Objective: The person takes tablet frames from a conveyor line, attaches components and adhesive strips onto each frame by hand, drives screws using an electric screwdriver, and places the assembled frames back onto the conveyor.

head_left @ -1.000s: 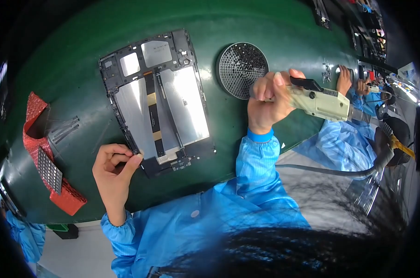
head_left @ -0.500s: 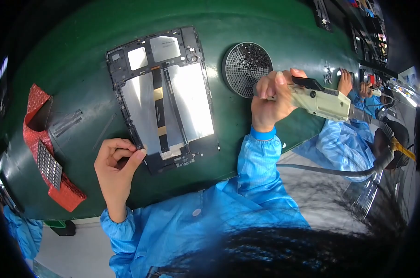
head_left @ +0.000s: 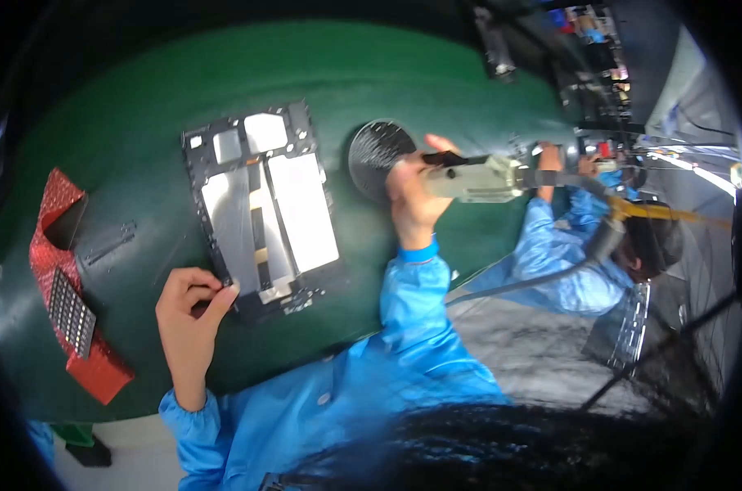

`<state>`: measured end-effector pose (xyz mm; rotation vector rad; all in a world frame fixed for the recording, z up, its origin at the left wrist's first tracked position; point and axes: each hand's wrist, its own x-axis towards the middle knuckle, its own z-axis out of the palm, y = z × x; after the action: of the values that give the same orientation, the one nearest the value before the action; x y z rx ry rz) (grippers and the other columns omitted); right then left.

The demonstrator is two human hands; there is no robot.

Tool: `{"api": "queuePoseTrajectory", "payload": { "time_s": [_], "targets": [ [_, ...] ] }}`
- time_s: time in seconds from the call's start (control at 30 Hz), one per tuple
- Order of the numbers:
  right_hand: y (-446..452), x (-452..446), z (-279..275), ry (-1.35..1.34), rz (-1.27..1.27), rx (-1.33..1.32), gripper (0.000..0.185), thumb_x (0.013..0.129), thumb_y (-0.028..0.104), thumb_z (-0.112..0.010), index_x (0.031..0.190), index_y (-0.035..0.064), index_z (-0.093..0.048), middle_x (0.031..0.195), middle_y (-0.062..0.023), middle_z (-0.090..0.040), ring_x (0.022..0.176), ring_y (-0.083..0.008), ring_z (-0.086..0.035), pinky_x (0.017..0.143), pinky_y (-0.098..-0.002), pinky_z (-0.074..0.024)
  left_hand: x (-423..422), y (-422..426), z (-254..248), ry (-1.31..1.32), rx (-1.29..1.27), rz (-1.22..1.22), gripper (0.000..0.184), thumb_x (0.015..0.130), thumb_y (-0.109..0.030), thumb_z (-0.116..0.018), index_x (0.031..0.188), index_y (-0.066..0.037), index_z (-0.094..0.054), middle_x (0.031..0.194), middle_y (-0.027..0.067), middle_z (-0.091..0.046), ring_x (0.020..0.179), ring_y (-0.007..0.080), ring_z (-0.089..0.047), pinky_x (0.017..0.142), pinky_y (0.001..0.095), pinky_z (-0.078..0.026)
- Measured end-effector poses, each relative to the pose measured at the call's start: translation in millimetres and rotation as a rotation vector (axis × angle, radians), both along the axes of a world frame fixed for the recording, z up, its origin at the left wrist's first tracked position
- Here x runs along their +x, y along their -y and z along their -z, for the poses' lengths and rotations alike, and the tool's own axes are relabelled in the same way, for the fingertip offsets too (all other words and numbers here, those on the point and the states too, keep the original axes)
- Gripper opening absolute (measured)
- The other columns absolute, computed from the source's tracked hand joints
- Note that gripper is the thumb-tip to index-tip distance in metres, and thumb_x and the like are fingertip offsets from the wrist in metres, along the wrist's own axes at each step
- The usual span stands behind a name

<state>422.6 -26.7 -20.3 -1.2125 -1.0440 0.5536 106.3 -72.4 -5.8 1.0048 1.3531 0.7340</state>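
A tablet with its inside exposed (head_left: 305,213) lies on the green mat, showing a dark frame, silvery panels and a flat ribbon cable. My left hand (head_left: 187,323) pinches the tablet's lower left edge between thumb and fingers. Wrapped in my right hand (head_left: 416,204) is a cream electric screwdriver (head_left: 485,178) with a black lever, blurred by motion and pointing sideways. Its tip is hidden by the hand. Just behind that hand stands a round tray of small screws (head_left: 371,155), whose right rim the fingers overlap; whether they touch it I cannot tell.
At the left lies red bubble wrap (head_left: 101,372) with a dark dotted sheet (head_left: 71,315) on it. Thin dark strips (head_left: 111,245) lie beside them. A grey cable (head_left: 535,278) runs at the right, in front of a co-worker's blue sleeve (head_left: 567,274).
The whole view has shifted, moving the scene left and mostly downward. My right hand stays beside the screw tray, with the screwdriver turned more level. My left hand keeps its pinch on the tablet.
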Motion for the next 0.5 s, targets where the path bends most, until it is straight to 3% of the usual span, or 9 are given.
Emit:
{"api": "queuePoseTrajectory", "payload": {
  "time_s": [0.13, 0.27, 0.3, 0.33, 0.43, 0.5],
  "targets": [
    [3, -18, -14, -0.215, 0.092, 0.147, 0.036, 0.088, 0.004, -0.060, 0.122, 0.0081, -0.048, 0.062, 0.0019, -0.041, 0.045, -0.0081, -0.037, 0.041, -0.0253, -0.0293, -7, -3, -4, 0.150, -0.088, -0.074, 0.017, 0.086, -0.004, -0.073, 0.093, 0.000, -0.057, 0.081, 0.0046, -0.060, 0.071, 0.0095, -0.061, 0.059, 0.0220, -0.048],
    [20, -111, -46, -0.423, -0.476, 0.203, 0.027, 0.094, 0.009, -0.047, 0.119, 0.0179, -0.050, 0.056, 0.0042, -0.034, 0.044, -0.0071, -0.034, 0.041, -0.0249, -0.0292, -24, -4, 10, 0.223, -0.015, -0.041, 0.019, 0.085, -0.006, -0.075, 0.092, 0.001, -0.058, 0.084, 0.0048, -0.061, 0.075, 0.0106, -0.062, 0.064, 0.0233, -0.053],
    [31, -132, -37, -0.585, -0.460, 0.208, 0.035, 0.090, 0.000, -0.049, 0.122, 0.0145, -0.046, 0.063, -0.0021, -0.043, 0.041, -0.0112, -0.035, 0.039, -0.0280, -0.0309, -27, -6, 10, 0.188, -0.061, -0.022, 0.020, 0.085, -0.005, -0.075, 0.092, 0.001, -0.058, 0.086, 0.0055, -0.062, 0.075, 0.0105, -0.064, 0.064, 0.0229, -0.053],
    [35, -148, -41, -0.606, -0.481, 0.162, 0.032, 0.090, 0.002, -0.053, 0.118, 0.0138, -0.044, 0.065, -0.0045, -0.047, 0.045, -0.0127, -0.043, 0.042, -0.0295, -0.0382, -24, -8, 8, 0.178, -0.033, -0.012, 0.020, 0.085, -0.005, -0.075, 0.093, 0.002, -0.058, 0.087, 0.0065, -0.064, 0.076, 0.0112, -0.065, 0.064, 0.0234, -0.053],
    [46, -181, -30, -0.365, -0.465, 0.023, 0.036, 0.090, 0.004, -0.051, 0.122, 0.0224, -0.052, 0.059, 0.0038, -0.038, 0.041, -0.0099, -0.036, 0.041, -0.0277, -0.0321, -25, -9, 10, 0.205, -0.015, -0.024, 0.020, 0.085, -0.006, -0.075, 0.092, 0.003, -0.059, 0.086, 0.0082, -0.065, 0.074, 0.0121, -0.067, 0.063, 0.0238, -0.053],
    [48, -194, -29, -0.358, -0.479, -0.005, 0.036, 0.090, 0.004, -0.051, 0.122, 0.0221, -0.053, 0.059, 0.0031, -0.038, 0.041, -0.0111, -0.037, 0.042, -0.0285, -0.0325, -25, -9, 8, 0.183, 0.012, -0.019, 0.019, 0.085, -0.006, -0.074, 0.092, 0.003, -0.059, 0.084, 0.0090, -0.066, 0.072, 0.0128, -0.067, 0.062, 0.0239, -0.052]
  ]
}}
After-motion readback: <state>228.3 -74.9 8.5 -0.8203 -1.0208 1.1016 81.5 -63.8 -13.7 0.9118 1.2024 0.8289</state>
